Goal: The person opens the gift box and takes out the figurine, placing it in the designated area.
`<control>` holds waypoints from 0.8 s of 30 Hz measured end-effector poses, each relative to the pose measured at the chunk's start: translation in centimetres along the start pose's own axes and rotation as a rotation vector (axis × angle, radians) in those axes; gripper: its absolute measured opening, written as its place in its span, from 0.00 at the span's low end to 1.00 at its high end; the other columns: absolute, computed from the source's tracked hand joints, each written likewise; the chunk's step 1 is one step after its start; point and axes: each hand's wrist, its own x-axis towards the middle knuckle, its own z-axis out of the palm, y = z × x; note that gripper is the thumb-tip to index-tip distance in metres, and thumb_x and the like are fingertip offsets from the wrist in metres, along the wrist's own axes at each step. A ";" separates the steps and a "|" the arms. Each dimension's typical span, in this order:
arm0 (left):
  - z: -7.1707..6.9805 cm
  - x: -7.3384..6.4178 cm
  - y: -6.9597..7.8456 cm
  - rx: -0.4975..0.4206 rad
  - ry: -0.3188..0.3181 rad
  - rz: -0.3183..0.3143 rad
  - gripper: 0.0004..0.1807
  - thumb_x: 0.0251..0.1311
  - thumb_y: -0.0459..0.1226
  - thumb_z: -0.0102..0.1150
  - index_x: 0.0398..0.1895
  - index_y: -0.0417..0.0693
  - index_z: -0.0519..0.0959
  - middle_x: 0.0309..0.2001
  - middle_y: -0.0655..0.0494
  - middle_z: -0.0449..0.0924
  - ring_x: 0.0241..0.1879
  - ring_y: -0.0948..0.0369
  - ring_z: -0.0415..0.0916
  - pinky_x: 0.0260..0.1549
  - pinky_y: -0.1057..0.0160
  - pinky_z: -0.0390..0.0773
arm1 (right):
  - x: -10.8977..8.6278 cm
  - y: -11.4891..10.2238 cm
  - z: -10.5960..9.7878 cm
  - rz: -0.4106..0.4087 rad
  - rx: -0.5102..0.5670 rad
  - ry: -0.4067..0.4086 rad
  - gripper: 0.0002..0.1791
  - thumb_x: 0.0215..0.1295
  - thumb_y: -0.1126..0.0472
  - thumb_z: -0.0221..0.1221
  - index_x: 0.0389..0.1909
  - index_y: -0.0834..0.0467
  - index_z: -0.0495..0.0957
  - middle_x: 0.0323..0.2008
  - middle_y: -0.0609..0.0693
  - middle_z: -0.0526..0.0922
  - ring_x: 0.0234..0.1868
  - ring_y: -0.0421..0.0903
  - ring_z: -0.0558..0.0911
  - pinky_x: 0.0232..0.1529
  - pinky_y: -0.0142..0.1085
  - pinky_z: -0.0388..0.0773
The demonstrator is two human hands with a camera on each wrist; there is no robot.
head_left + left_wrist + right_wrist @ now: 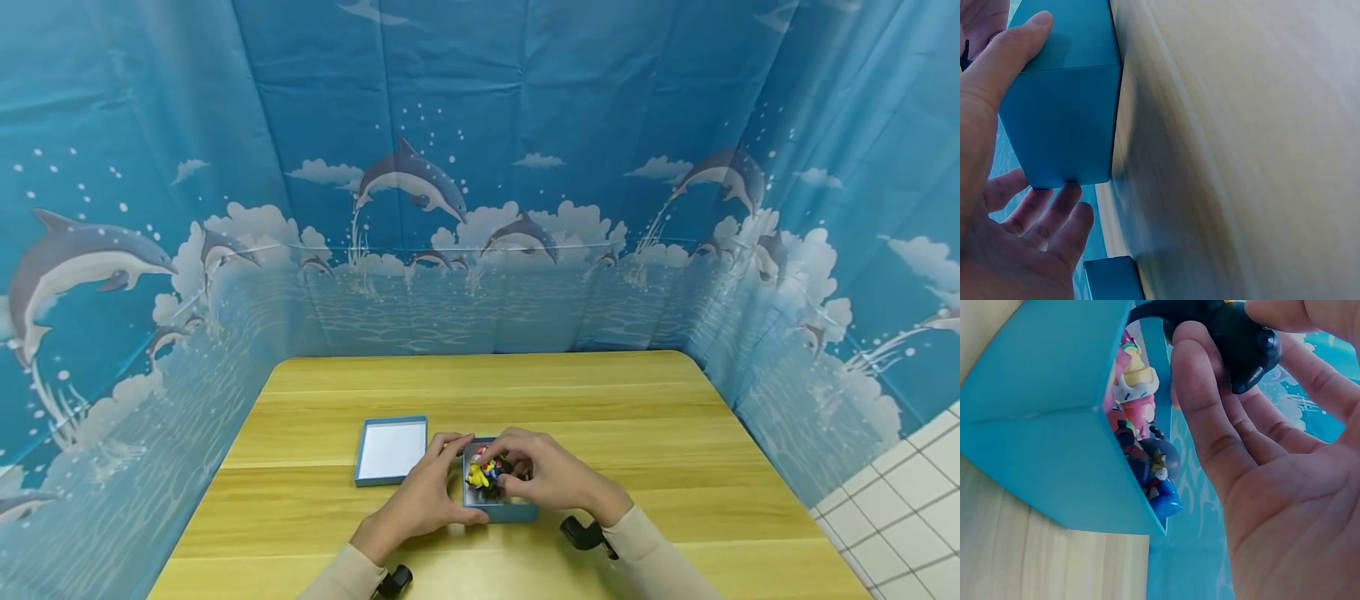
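Note:
A deep blue box (501,513) stands open at the top near the middle of the table. My left hand (423,492) holds it from the left, the thumb on the near wall and the fingertips at the far side; the left wrist view shows the thumb against the box (1063,125). Over the box, my right hand (555,475) pinches a glossy black toy figure (1225,337) between thumb and fingers. Several small toy figures fill the box, among them a yellow one (477,475) and a pink-and-cream one (1138,378). Those lower down are hidden.
Left of the box lies a shallow blue lid (375,482), its white inside facing up. The wooden table (615,400) extends around both. A blue curtain printed with dolphins (480,300) hangs behind and along the sides; white tiles (892,508) show at the right.

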 end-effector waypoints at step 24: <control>0.0 -0.1 0.0 -0.011 -0.003 -0.013 0.68 0.58 0.64 0.90 0.95 0.53 0.62 0.87 0.50 0.63 0.81 0.43 0.76 0.77 0.33 0.81 | -1.0 0.2 -1.1 0.003 -0.001 0.042 0.19 0.84 0.63 0.68 0.69 0.48 0.86 0.67 0.54 0.85 0.52 0.41 0.90 0.55 0.39 0.92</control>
